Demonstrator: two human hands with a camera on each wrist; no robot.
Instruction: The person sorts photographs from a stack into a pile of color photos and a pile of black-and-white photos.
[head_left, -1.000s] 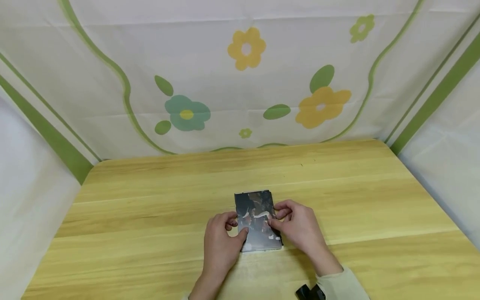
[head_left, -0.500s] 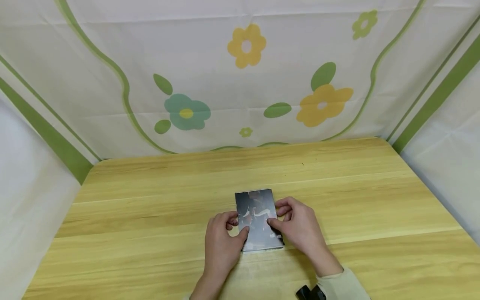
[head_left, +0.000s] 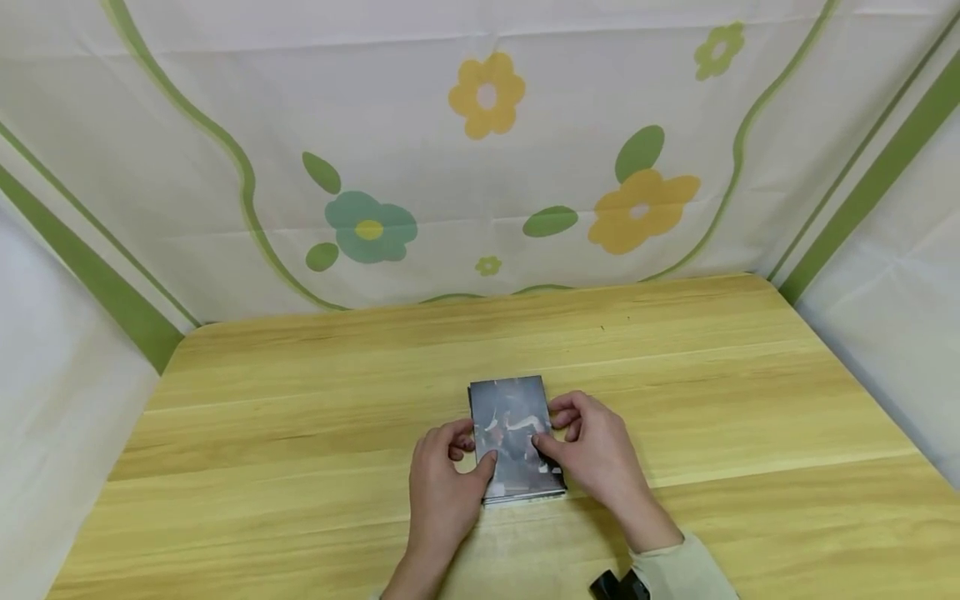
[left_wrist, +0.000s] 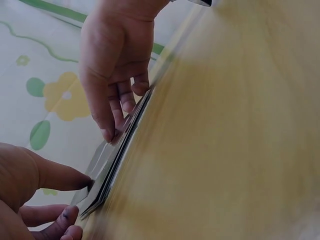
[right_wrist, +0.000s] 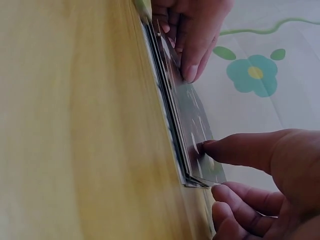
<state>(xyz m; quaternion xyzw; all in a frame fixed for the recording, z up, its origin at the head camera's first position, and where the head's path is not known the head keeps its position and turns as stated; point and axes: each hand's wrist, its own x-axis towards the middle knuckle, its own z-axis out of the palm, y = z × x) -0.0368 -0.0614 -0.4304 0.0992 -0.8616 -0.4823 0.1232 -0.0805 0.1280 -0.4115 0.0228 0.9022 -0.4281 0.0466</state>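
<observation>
A stack of glossy dark picture cards (head_left: 510, 400) lies on the wooden table, its long sides pointing away from me. Thin layers show along its edge in the right wrist view, a little uneven at the near corner. My left hand (head_left: 444, 492) holds the left side, thumb on the top card and fingers curled at the edge. On the opposite side my right hand (head_left: 596, 446) pinches the stack the same way, with its thumb (right_wrist: 240, 148) on the top face. A dark lower layer peeks out at the upper left edge.
The wooden table (head_left: 300, 442) stretches around the stack. Behind it hangs a white cloth (head_left: 420, 100) printed with flowers, and cloth also closes off both sides. A small black object (head_left: 618, 585) sits by the right sleeve (head_left: 682, 571) at the front.
The layers of the stack have shifted: dark edges stuck out at the right a second ago, and now one shows at the upper left. Both hands have stayed nearly in place.
</observation>
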